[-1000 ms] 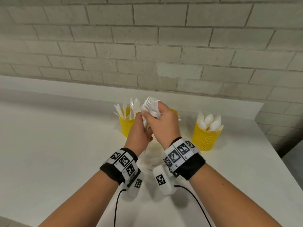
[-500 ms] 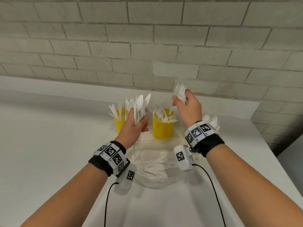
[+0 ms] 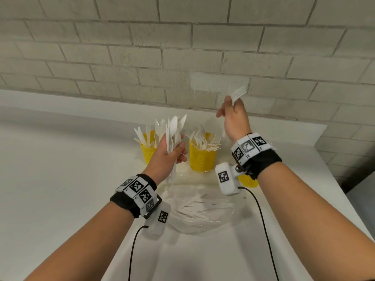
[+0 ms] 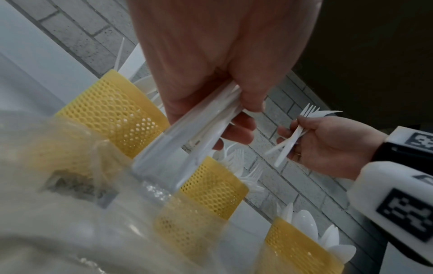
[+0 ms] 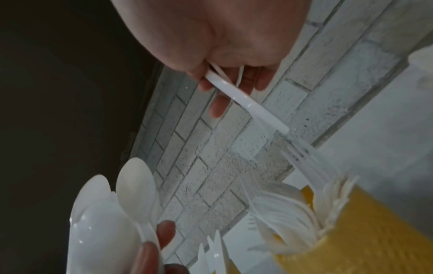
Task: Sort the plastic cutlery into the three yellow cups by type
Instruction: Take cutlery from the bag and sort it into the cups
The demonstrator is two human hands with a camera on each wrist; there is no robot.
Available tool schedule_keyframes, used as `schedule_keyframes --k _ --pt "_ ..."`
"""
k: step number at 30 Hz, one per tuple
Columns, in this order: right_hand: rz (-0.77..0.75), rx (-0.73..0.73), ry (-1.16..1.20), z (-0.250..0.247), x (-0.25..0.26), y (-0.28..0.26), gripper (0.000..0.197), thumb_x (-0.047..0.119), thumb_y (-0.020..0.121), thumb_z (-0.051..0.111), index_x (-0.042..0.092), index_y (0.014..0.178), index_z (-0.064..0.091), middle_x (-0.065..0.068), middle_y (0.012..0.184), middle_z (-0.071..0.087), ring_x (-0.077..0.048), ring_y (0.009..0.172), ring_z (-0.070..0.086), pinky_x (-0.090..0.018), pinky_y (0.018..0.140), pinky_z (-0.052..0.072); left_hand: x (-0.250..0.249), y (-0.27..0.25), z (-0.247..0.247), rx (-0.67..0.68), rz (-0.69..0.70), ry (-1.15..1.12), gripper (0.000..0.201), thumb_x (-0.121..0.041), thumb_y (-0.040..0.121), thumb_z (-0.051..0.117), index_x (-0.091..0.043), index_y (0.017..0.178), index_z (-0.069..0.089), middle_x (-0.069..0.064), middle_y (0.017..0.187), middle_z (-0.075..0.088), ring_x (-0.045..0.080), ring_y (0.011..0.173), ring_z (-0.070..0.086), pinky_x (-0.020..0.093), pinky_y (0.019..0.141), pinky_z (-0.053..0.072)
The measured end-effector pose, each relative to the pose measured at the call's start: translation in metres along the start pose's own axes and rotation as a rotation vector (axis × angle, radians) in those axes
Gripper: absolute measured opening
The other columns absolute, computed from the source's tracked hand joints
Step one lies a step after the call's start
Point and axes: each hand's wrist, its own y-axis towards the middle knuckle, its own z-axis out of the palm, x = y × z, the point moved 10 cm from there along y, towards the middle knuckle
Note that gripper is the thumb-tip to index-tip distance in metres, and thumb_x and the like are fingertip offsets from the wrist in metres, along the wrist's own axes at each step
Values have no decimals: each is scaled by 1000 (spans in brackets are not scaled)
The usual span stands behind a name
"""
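Head view, left to right: at 10 o'clock the knife cup (image 3: 149, 153). The left hand (image 3: 165, 157) clutches a mixed bundle (image 3: 172, 134), apparently as stock for sorting. Centre, the fork cup (image 3: 202, 159). At 2 o'clock the right hand (image 3: 235, 118) pinches forks (image 3: 239, 94), likely bound there. Loose cutlery (image 3: 203, 207) lies on clear wrapping atop a white counter (image 3: 60, 179); brick wall (image 3: 182, 47) behind.

I see white plastic cutlery: the spoons (image 5: 100, 213) look glossy with small highlights, the forks (image 4: 302, 122) smoother and slightly translucent. The cups (image 4: 112, 111) are yellow plastic mesh, matt, full of small holes. A clear, crinkled plastic bag (image 3: 203, 218) shines on the counter (image 3: 60, 179), which looks smooth, white and matt. The wall (image 3: 182, 47) is rough, pale painted brick. My wristbands (image 3: 265, 161) look like black cloth.
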Motion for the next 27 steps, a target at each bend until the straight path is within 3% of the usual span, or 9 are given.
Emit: schedule_keyframes --k 2,6,10,12,15,17,20,24,27 --pt "-40 -16 117 3 2 4 21 30 103 28 28 85 39 0 80 62 -8 76 55 -23 80 40 1 1 2 0 -7 -7 13 -18 97 50 -28 104 50 3 76 58 20 66 59 40 76 50" --pt "42 14 401 23 -25 10 7 18 102 34 19 99 39 -3 76 60 -9 62 63 -22 67 50 3 3 4 -2 -9 -21 13 -18 97 50 -28 104 49 3 76 58 18 65 59 34 70 50" --pt "139 133 143 41 -54 1 29 21 100 42 3 122 43 -5 83 68 -19 80 68 -26 77 49 4 4 2 -7 -20 -46 14 -17 97 49 -23 110 47 4 78 59 17 64 61 28 66 53" --pt "126 223 -143 47 -66 -2 30 27 98 43 3 111 56 -2 88 71 -25 95 65 -24 79 43 3 5 4 -1 -22 -61 15 -18 97 49 -21 112 46 4 78 61 16 62 63 27 66 55" --pt "141 247 -357 45 -79 -2 35 41 92 49 9 101 61 -5 96 72 -29 98 64 -36 92 46 1 5 6 10 -32 -85 22 -18 97 50 -15 118 46 5 80 62 17 63 64 28 67 56" --pt "148 197 -350 38 -79 -3 32 45 84 60 20 103 59 6 93 68 -15 91 62 -34 98 42 0 5 7 16 -45 -101 26 -19 97 49 -11 122 45 5 80 62 18 63 64 28 67 57" --pt "65 106 -235 28 -60 -7 50 46 71 75 29 112 52 15 95 65 -6 92 59 -30 104 34 -3 6 8 13 -49 -111 27 -19 97 50 -9 122 45 5 80 62 17 62 62 29 66 56" --pt "-88 14 -325 17 -28 -9 41 47 77 69 28 112 58 10 109 65 -12 106 51 -29 95 27 -9 7 7 22 -27 -86 25 -23 97 50 -12 120 49 0 76 60 14 56 52 31 65 51" --pt "-167 124 -135 24 6 -27 15 36 88 61 24 93 68 17 88 65 -5 86 58 -29 84 44 -13 3 13 67 -40 -99 30 -26 98 47 -7 121 51 -1 75 63 13 53 50 33 64 51"
